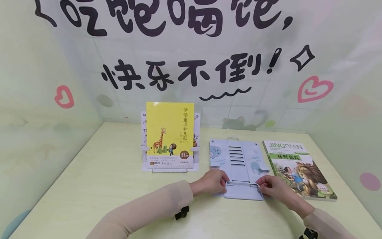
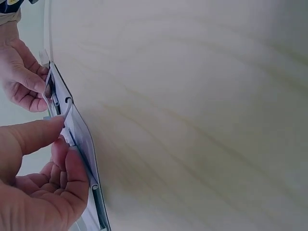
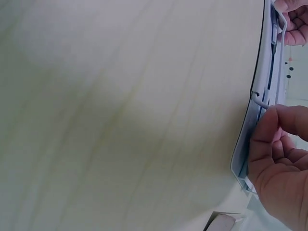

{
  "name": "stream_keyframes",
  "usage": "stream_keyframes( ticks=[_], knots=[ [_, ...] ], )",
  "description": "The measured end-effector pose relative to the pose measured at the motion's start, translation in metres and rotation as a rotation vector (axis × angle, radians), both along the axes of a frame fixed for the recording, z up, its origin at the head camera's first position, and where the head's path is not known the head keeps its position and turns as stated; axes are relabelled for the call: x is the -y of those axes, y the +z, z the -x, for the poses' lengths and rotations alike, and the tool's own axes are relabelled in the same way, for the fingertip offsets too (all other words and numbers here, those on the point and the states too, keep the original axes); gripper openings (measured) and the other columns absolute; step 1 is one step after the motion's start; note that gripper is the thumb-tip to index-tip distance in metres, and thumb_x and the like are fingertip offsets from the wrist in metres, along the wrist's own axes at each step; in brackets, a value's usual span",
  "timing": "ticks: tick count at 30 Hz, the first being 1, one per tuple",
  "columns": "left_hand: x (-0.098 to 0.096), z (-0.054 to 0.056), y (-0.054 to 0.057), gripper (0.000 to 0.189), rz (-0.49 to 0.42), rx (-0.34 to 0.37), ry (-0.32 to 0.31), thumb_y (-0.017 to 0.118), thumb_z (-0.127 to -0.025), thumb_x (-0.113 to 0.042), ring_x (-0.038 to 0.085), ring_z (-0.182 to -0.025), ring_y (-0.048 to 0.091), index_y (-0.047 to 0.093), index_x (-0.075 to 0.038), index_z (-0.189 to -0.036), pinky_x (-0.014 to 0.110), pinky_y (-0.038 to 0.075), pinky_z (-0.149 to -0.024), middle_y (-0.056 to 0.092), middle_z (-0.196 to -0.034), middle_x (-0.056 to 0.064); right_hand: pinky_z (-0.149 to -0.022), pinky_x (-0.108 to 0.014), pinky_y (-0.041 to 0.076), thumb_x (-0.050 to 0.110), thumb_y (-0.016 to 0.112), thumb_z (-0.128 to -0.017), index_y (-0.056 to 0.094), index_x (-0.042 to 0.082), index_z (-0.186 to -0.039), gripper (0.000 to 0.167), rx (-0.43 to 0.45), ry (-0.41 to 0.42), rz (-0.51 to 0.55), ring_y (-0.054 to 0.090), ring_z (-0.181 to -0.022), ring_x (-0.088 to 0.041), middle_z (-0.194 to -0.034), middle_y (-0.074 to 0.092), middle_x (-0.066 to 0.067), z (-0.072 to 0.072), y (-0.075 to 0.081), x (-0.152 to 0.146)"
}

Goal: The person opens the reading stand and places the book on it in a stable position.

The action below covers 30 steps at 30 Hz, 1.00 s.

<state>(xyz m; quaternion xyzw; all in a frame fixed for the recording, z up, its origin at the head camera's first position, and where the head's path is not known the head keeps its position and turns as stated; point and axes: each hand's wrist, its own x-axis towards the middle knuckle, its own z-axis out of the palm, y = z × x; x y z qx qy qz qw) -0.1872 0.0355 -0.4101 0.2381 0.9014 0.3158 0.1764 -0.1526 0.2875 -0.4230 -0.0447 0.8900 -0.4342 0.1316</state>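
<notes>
A pale blue book stand (image 1: 253, 152) with cartoon prints and a slotted middle strip lies flat on the table. At its near edge is a white wire bracket (image 1: 244, 199). My left hand (image 1: 212, 182) pinches the bracket's left side between thumb and fingers. On the other side, my right hand (image 1: 276, 189) pinches the same bracket at its right end. The left wrist view shows the left thumb (image 2: 45, 132) on the wire, fingers curled beneath. In the right wrist view, the bent wire (image 3: 260, 101) runs into the right fingertips.
To the left, a yellow book (image 1: 170, 132) leans upright on a white book stand (image 1: 144, 166). A picture book with a lion cover (image 1: 301, 172) lies flat at the right of the table (image 1: 119, 199). Printed walls (image 1: 179, 43) close off the back and sides.
</notes>
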Motion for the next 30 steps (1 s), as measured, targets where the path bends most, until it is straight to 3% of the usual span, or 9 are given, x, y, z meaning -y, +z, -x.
stream_keyframes(
  ticks=[6, 17, 19, 25, 30],
  knots=[
    [-0.004, 0.001, 0.001, 0.024, -0.006, 0.003, -0.010, 0.077, -0.072, -0.001, 0.008, -0.069, 0.046, 0.067, -0.005, -0.093, 0.017, 0.039, -0.063, 0.054, -0.070, -0.005, -0.058, -0.022, 0.050, 0.000, 0.058, -0.088, 0.056, -0.011, -0.101, 0.017, 0.010, 0.052, 0.096, 0.051, -0.068, -0.004, -0.080, 0.056, -0.004, -0.003, 0.001, -0.003],
    [-0.001, -0.005, 0.002, 0.027, -0.040, -0.092, -0.070, 0.075, -0.071, 0.003, 0.005, -0.067, 0.048, 0.063, -0.006, -0.094, 0.015, 0.041, -0.064, 0.055, -0.071, -0.007, -0.059, -0.024, 0.051, 0.000, 0.054, -0.090, 0.051, -0.010, -0.101, 0.015, -0.024, 0.145, 0.137, 0.056, -0.068, -0.006, -0.081, 0.055, -0.008, -0.006, 0.002, -0.008],
    [0.000, -0.006, 0.002, 0.027, -0.038, -0.110, -0.083, 0.075, -0.071, 0.002, 0.004, -0.067, 0.047, 0.063, -0.006, -0.094, 0.014, 0.041, -0.064, 0.054, -0.071, -0.008, -0.058, -0.024, 0.050, -0.001, 0.054, -0.090, 0.051, -0.010, -0.100, 0.014, -0.069, 0.184, 0.144, 0.054, -0.068, -0.004, -0.080, 0.055, -0.007, -0.007, 0.000, -0.010],
    [0.001, -0.010, 0.004, 0.025, -0.027, -0.149, -0.123, 0.073, -0.074, 0.003, 0.003, -0.067, 0.046, 0.061, -0.008, -0.093, 0.013, 0.041, -0.063, 0.053, -0.072, -0.008, -0.053, -0.022, 0.047, -0.008, 0.056, -0.088, 0.051, -0.008, -0.094, 0.008, -0.319, 0.324, 0.143, 0.051, -0.069, 0.002, -0.076, 0.053, -0.002, -0.009, -0.004, -0.016],
    [0.000, -0.013, 0.004, 0.022, -0.018, -0.196, -0.171, 0.071, -0.075, 0.004, 0.003, -0.065, 0.046, 0.060, -0.008, -0.090, 0.011, 0.041, -0.060, 0.052, -0.072, -0.008, -0.054, -0.022, 0.048, -0.009, 0.057, -0.087, 0.051, -0.005, -0.092, 0.009, -0.371, 0.363, 0.151, 0.052, -0.072, 0.002, -0.077, 0.053, 0.000, -0.014, -0.005, -0.018]
  ],
)
